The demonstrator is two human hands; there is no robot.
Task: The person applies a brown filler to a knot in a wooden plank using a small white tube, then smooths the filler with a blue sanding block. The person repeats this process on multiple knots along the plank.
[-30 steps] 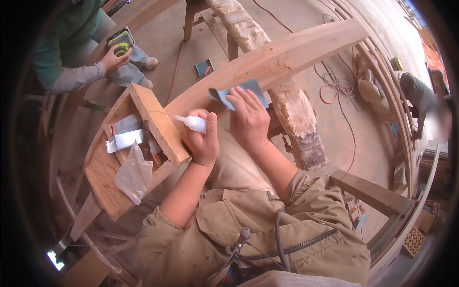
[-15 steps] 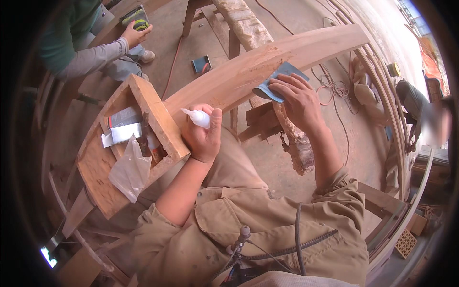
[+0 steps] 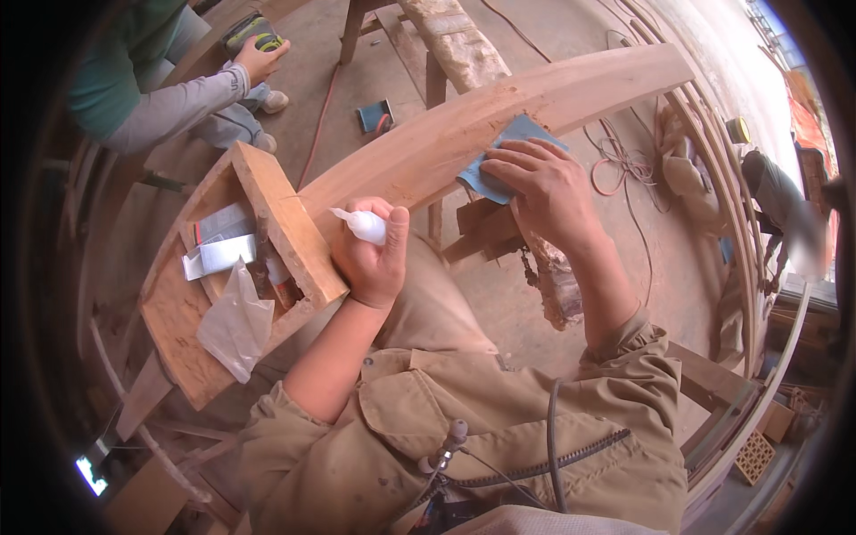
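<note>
The curved wooden beam (image 3: 535, 111) runs from the lower left up toward the upper right and serves as reference. The right hand (image 3: 546, 192) lies flat, fingers spread, pressing a blue sheet of sandpaper (image 3: 499, 165) against the beam's upper face, about midway along its length; the sheet is pinned under the palm rather than gripped. The left hand (image 3: 373, 259) is clenched around a small white glue bottle (image 3: 361, 225), held just below the beam's lower edge with the nozzle pointing left, clear of the wood. Left of the beam, touching its lower end, sits a shallow wooden tray (image 3: 285, 227) holding grey and white packets (image 3: 214, 250), a small red-capped tube (image 3: 280, 283) and a crumpled clear plastic bag (image 3: 234, 325). Beyond the tray, farther from the beam, another person's hand (image 3: 260, 58) holds a dark tool with a green part (image 3: 254, 34). A tangled cord (image 3: 624, 165) lies on the floor right of the beam.
</note>
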